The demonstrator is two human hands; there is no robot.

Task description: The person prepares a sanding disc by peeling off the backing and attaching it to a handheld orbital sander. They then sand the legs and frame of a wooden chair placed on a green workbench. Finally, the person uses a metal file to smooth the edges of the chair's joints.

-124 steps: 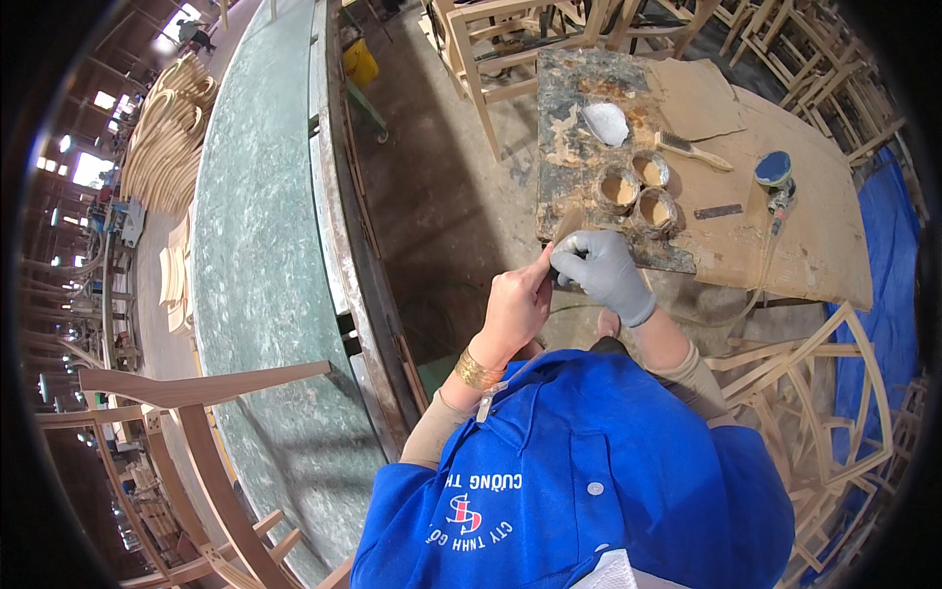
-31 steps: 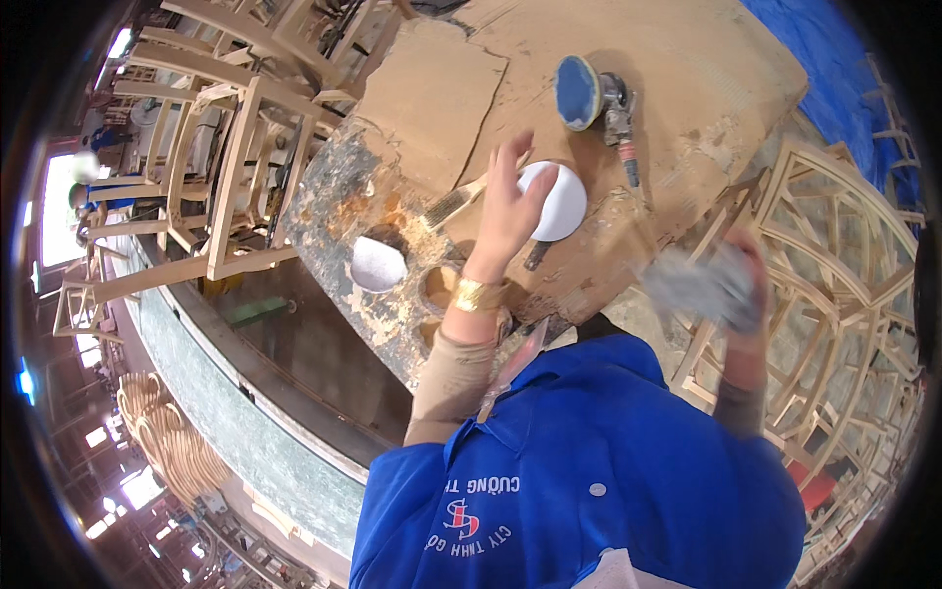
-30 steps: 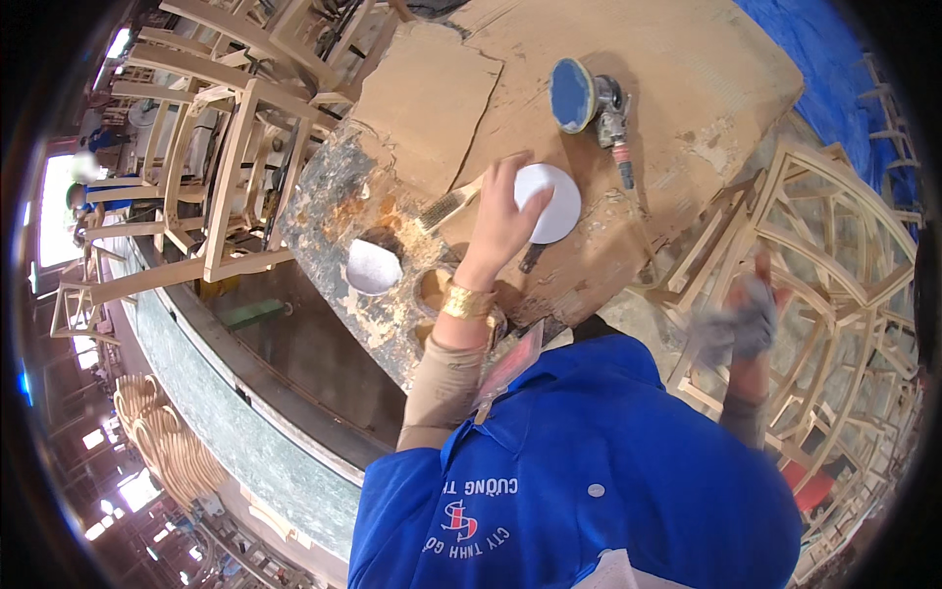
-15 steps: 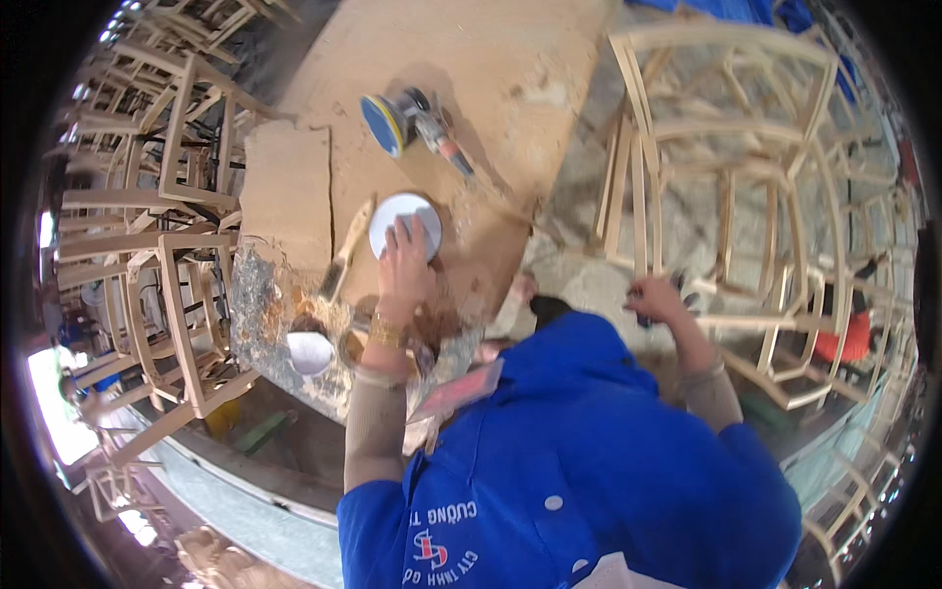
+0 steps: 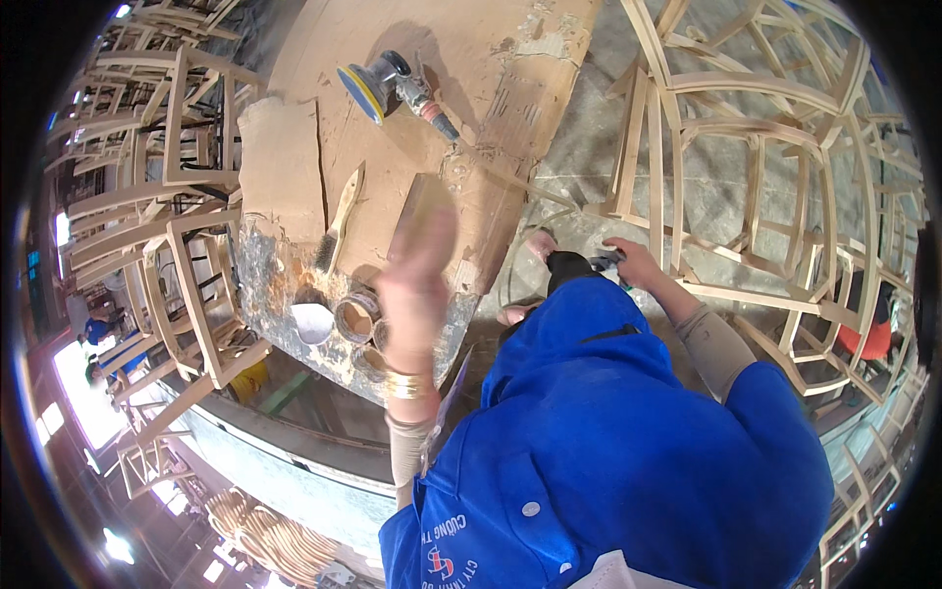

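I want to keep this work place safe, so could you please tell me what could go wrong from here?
The blurred left hand and its forearm appear close to the open cups, so a cup might get knocked over. The hose of the sander crosses the table edge near the person's feet; a foot could perhaps catch it and drag the sander.

Wooden chair frames (image 5: 193, 304) are crowded along the left; a pale wooden chair (image 5: 756, 86) is stood at the right, a red object (image 5: 863, 331) being partly hidden behind it. Near left, curved wooden pieces (image 5: 270, 540) are stacked beyond a pale green bench (image 5: 294, 481).
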